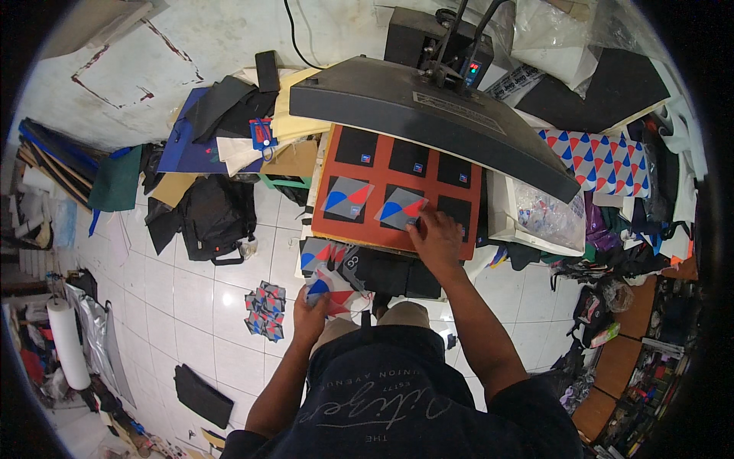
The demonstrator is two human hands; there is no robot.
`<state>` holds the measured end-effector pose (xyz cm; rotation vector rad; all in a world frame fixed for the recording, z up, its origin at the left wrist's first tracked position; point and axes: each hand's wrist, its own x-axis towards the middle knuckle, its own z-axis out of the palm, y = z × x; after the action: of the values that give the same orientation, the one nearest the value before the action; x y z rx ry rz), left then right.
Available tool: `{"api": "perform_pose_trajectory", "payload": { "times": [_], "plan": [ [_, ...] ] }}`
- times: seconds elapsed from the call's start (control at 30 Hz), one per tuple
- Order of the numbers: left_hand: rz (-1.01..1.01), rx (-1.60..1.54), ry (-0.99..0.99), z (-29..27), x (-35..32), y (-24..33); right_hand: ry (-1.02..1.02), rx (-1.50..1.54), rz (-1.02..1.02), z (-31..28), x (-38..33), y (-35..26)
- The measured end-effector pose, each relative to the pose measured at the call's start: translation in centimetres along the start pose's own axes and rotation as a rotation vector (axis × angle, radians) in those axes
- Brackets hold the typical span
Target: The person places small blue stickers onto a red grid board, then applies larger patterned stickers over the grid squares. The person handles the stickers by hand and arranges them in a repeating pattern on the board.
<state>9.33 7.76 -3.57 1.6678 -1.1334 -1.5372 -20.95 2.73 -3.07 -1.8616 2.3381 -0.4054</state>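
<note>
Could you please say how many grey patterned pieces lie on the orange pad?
2: one grey patterned piece at front left of the pad, another mid-front, by the right hand; the upper plate may hide more.

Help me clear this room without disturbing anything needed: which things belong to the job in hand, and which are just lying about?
Job in hand, apparently:
press
pad
black squares
piece at the right hand
sheets in the left hand
floor pile, matching colours

Lying about, apparently:
phone
backpack
roll
</note>
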Motion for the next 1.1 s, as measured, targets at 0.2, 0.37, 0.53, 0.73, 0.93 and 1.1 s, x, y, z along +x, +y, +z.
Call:
{"api": "perform_pose_trajectory", "payload": {
  "times": [0.2,0.37,0.53,0.73,0.93,1.1],
  "plan": [
    [-0.072,-0.204,0.029,0.3,-0.2,1.3,-0.068,0.181,-0.031,-2.2,-1.5,-0.7],
    [-0.218,-0.448,-0.011,2.3,-0.2,3.8,-0.412,0.665,0.135,-4.1,-5.5,-3.5],
    [-0.163,-0.435,-0.145,4.3,-0.1,3.7,-0.520,1.038,0.216,-0.6,-8.8,-3.7],
    [-0.096,-0.435,-0.188,5.8,-1.0,5.1,-0.639,1.160,0.373,-1.8,-8.7,-3.0],
    [-0.067,-0.371,-0.181,7.0,-1.6,5.6,-0.434,1.159,0.313,-2.0,-9.3,-1.3],
    [-0.074,-0.463,-0.181,8.4,-2.0,5.0,-0.493,1.216,0.345,-2.3,-9.1,0.6]
  ]
}}
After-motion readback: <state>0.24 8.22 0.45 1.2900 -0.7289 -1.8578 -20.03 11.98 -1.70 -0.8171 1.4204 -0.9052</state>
